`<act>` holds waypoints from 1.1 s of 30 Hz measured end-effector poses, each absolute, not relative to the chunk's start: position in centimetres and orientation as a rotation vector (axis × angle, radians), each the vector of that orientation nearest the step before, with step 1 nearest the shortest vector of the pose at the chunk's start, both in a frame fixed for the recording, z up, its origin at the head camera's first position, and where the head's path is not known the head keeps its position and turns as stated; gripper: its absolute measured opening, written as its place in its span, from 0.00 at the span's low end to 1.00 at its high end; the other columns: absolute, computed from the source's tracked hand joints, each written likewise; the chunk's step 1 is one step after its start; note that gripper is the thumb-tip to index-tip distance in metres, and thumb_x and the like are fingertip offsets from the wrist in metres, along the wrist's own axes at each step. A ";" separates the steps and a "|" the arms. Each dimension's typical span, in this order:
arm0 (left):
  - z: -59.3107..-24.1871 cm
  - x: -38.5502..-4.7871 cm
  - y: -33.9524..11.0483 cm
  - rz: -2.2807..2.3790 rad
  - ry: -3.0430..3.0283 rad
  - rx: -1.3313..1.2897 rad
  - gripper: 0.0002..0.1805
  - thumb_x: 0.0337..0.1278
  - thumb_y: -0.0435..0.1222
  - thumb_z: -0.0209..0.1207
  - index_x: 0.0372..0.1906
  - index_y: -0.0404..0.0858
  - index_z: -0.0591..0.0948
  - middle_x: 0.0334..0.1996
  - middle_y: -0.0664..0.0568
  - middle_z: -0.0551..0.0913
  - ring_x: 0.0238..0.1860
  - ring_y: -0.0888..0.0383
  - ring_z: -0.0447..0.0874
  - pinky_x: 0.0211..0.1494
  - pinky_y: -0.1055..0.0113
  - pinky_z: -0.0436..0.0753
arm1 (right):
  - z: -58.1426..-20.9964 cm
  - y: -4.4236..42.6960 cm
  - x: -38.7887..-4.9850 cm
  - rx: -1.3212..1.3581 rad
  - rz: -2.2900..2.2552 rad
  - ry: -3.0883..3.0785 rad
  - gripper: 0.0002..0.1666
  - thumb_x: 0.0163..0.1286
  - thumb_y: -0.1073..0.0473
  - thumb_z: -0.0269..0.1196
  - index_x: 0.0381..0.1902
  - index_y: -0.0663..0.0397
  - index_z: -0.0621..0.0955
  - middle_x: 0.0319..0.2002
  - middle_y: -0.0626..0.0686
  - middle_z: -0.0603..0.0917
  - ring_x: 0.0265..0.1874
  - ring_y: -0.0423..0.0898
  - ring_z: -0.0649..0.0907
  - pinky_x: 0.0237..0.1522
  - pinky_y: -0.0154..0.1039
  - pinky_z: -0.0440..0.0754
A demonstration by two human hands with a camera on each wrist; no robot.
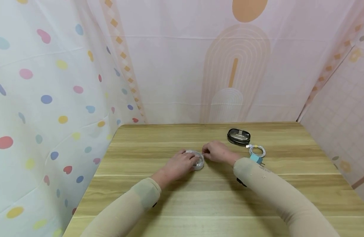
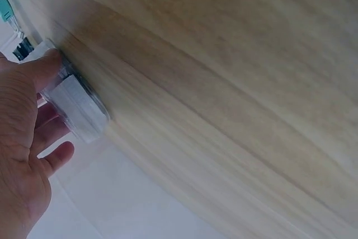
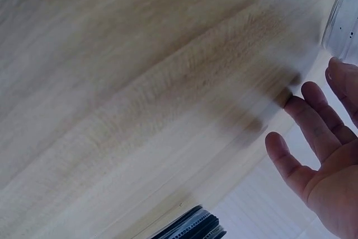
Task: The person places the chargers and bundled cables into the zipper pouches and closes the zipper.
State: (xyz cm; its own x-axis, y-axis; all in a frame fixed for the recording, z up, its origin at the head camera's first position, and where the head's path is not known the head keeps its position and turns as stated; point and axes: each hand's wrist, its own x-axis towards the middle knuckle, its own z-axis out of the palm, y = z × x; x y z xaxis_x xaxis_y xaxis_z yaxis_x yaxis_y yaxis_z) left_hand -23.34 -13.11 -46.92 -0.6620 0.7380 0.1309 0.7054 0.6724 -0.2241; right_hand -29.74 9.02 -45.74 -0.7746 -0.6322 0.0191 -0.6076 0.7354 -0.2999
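Grips a clear, rounded plastic case with the left hand on the wood-grain worktop, holds the right hand loose-fingered beside its rim, and risks sending it skidding by pressing off-centre.

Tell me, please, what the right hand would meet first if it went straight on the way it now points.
The right hand would probably meet the clear case that the left hand holds; the two look so close that they may be touching.
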 end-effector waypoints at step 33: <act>-46.8 -23.8 -12.8 0.198 -2.760 -1.121 0.21 0.70 0.45 0.69 0.63 0.44 0.83 0.60 0.48 0.88 0.63 0.51 0.87 0.73 0.45 0.81 | -45.7 9.1 -30.4 -1.046 -0.487 2.799 0.04 0.74 0.59 0.70 0.36 0.48 0.90 0.36 0.45 0.92 0.37 0.39 0.86 0.47 0.43 0.88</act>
State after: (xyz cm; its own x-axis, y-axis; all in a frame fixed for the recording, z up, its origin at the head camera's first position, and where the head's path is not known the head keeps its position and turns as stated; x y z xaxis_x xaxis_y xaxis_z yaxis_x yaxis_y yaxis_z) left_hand -23.75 -12.78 -46.84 -0.7074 0.7004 0.0946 0.6798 0.7109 -0.1801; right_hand -30.37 9.12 -45.65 -0.7554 -0.6552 0.0051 -0.6184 0.7104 -0.3359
